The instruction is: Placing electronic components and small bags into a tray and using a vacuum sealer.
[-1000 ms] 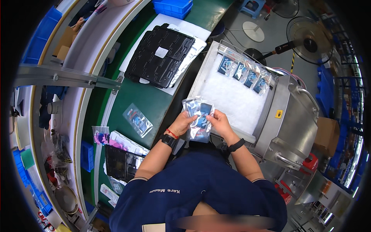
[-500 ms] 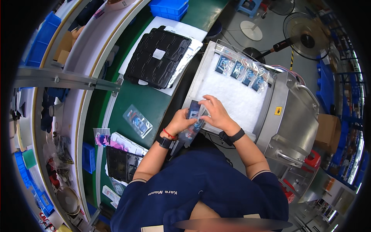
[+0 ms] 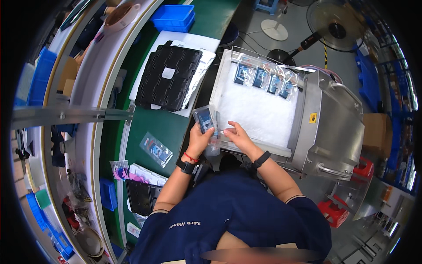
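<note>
Gripped in the left hand (image 3: 200,140) is a small stack of clear pouches (image 3: 207,124), each with a dark blue item inside, held upright at the near left corner of the white padded bed (image 3: 263,110) of a steel machine (image 3: 334,127). Further left on the green bench (image 3: 149,123) lie a single loose pouch (image 3: 156,148) and a pile of black trays (image 3: 168,78) on white sheets. Right of the stack, the right hand (image 3: 237,134) has its fingers curled lightly at the stack's lower edge; whether it pinches a pouch or only touches one is hard to tell. Four more pouches (image 3: 263,79) sit in a row along the bed's far edge. Such pouches look light, floppy and slippery, so a hold across the stiffer item inside should serve better than the film margins.
</note>
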The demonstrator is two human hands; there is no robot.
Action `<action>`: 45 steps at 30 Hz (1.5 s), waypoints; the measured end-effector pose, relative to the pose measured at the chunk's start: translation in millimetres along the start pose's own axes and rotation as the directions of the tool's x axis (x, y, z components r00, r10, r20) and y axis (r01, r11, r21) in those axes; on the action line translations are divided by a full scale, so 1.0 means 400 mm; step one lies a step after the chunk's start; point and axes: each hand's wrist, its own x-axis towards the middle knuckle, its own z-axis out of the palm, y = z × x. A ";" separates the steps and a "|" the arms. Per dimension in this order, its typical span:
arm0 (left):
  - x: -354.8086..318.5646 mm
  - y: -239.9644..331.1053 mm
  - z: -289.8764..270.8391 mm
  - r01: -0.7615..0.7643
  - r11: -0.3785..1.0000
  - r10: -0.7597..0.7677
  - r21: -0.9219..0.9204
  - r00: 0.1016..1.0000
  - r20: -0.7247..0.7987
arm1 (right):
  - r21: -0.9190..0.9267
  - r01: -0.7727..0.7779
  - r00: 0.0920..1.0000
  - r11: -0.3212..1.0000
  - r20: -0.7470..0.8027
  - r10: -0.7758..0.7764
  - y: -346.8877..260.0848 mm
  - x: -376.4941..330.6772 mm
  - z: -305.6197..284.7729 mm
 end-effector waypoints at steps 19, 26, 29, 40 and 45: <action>-0.016 -0.055 -0.090 0.324 0.787 -0.258 -0.525 0.946 0.197 | -0.583 0.010 0.927 0.812 -0.300 -0.226 0.111 0.128 -0.043; -0.033 0.019 -0.046 0.281 0.931 -0.229 -0.231 0.946 0.228 | -0.514 0.109 0.932 0.851 -0.245 -0.268 0.007 0.051 -0.013; -0.031 0.005 -0.023 0.312 0.891 -0.220 -0.329 0.932 0.287 | 0.034 -0.086 0.993 0.996 0.086 0.083 -0.030 0.022 0.005; -0.035 0.070 0.027 -0.076 0.955 0.030 0.288 0.987 0.161 | 0.413 -0.238 0.956 0.879 0.259 0.138 -0.013 -0.017 -0.032; -0.021 0.042 0.046 0.141 0.988 -0.129 -0.059 0.976 0.175 | 0.484 -0.291 0.943 0.825 0.288 0.164 -0.016 -0.031 -0.039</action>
